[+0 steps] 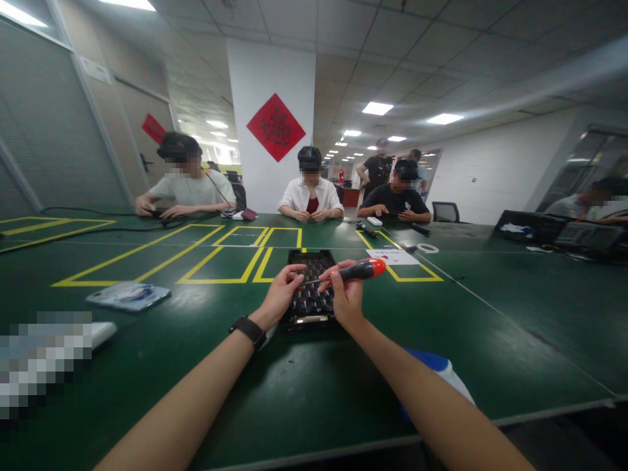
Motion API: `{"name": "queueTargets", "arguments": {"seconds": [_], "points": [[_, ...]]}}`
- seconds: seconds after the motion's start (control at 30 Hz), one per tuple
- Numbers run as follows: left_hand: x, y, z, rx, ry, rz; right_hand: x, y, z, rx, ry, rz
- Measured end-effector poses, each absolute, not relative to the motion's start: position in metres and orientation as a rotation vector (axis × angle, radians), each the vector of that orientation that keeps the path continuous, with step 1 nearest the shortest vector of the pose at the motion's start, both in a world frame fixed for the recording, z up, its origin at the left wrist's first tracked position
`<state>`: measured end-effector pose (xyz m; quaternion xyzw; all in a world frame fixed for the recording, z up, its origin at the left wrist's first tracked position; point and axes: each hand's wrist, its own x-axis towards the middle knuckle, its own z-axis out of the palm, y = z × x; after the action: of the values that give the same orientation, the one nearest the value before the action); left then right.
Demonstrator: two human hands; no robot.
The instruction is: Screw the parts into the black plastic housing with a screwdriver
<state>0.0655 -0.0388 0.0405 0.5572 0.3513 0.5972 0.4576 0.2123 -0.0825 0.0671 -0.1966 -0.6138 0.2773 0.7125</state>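
A screwdriver (363,269) with a black and red handle lies across my right hand (347,297), whose fingers and thumb are closed on it. Its thin metal shaft points left. At the shaft's end, the fingertips of my left hand (280,294) are pinched together; whatever sits between them is too small to make out. Both hands are over an open black case (314,319), which stands on the green table and has rows of small metallic pieces in it. My hands cover part of its sides.
Left on the table (235,405) lie a flat light-blue picture-covered item (128,296) and a blurred white object (44,360). A blue and white item (434,363) is partly behind my right forearm. Farther off are a paper sheet (392,257), a white ring (428,248) and several seated people.
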Motion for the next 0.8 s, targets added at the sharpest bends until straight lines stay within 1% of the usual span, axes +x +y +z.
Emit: {"name": "queueTargets", "arguments": {"seconds": [0.17,0.37,0.47,0.67,0.8], "points": [[0.0646,-0.0364,0.0368,1.466,0.907,1.473,0.2151,-0.0837,0.0694,-0.481,-1.470,0.559],[0.0642,-0.0375,0.0374,1.447,0.917,1.475,0.2152,-0.0866,0.0745,-0.528,-1.456,0.641],[0.0633,-0.0387,0.0378,1.484,0.913,1.473,0.2133,-0.0880,0.0740,-0.543,-1.435,0.667],[0.0638,-0.0374,0.0360,1.461,0.890,1.465,0.2111,-0.0869,0.0697,-0.560,-1.359,0.605],[0.0665,-0.0399,0.0407,1.441,0.890,1.439,0.2163,-0.0821,0.0700,-0.683,-1.219,0.549]]}}
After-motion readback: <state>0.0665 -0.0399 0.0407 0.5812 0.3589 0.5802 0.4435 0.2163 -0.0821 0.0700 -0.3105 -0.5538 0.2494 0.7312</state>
